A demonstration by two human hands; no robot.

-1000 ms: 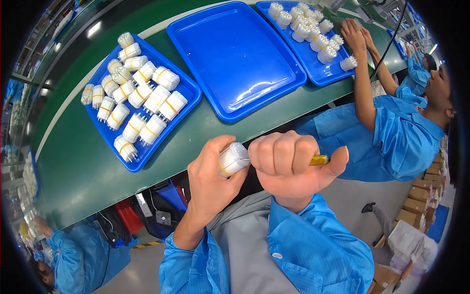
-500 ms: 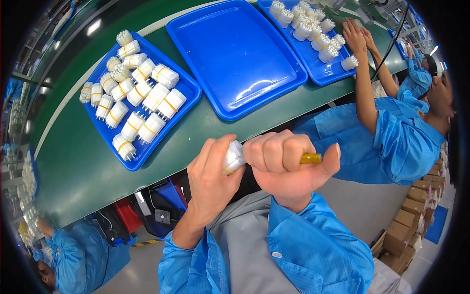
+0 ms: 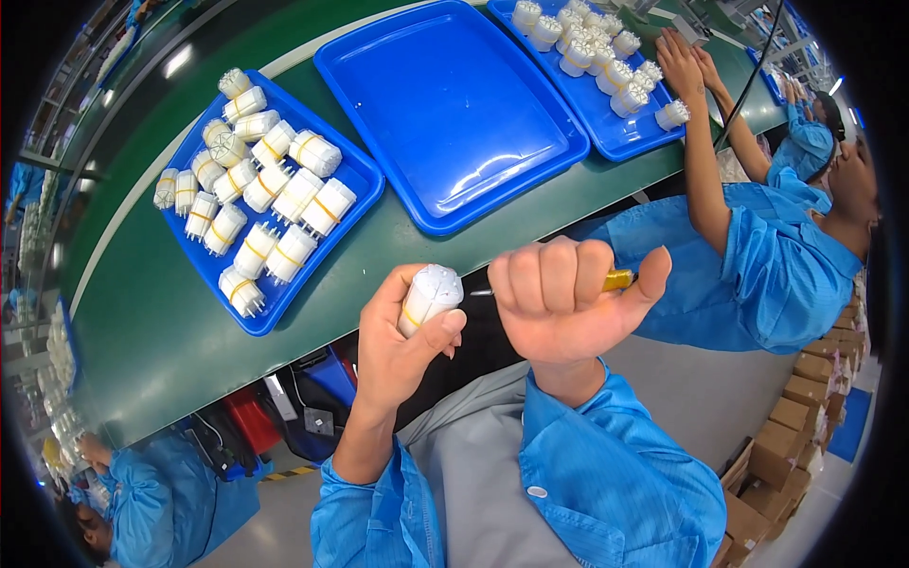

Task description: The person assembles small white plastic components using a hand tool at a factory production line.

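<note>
The left hand (image 3: 386, 348) grasped a white cylinder (image 3: 432, 295) by the near edge of the green table (image 3: 383, 241), while the right hand (image 3: 568, 301) clenched a yellow-handled tool (image 3: 618, 279) whose tip (image 3: 482, 292), if pushed off-centre, could have skidded into the left thumb (image 3: 441, 328).

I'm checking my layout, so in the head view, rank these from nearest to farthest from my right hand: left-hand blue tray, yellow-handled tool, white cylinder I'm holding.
1. Yellow-handled tool: gripped inside the right hand.
2. White cylinder: just left of it, held in the left hand.
3. Blue tray: farther left, on the green worktop.
</note>
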